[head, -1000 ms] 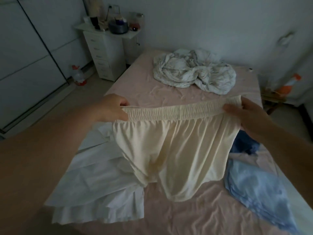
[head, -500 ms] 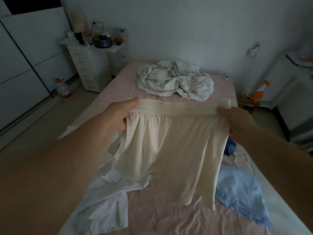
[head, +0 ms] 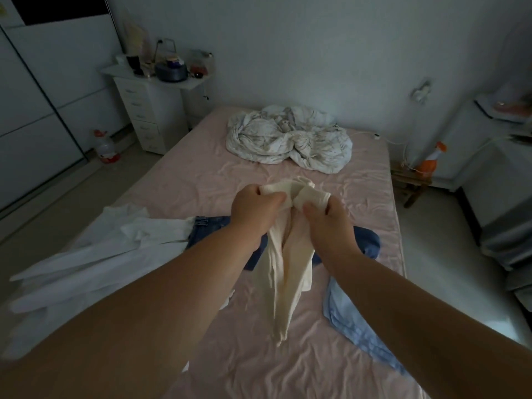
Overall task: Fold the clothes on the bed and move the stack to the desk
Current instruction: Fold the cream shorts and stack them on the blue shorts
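Note:
Cream shorts [head: 283, 272] hang folded in half lengthwise above the pink bed [head: 218, 174]. My left hand [head: 253, 208] and my right hand [head: 326, 218] grip the two ends of the elastic waistband, held close together over the middle of the bed. A white shirt [head: 95, 254] lies spread on the left. Blue jeans [head: 210, 228] lie under my arms, partly hidden. A light blue garment [head: 354, 321] lies at the right edge of the bed.
A crumpled white blanket [head: 288, 139] sits at the bed's far end. A white drawer unit [head: 152, 110] with clutter on top stands at the back left, beside a wardrobe [head: 34, 110]. A desk [head: 489, 133] and small wooden stool [head: 411, 180] stand on the right.
My hands have come together, bringing the waistband ends side by side, so the shorts went from spread wide to folded in half. The jeans now show beneath.

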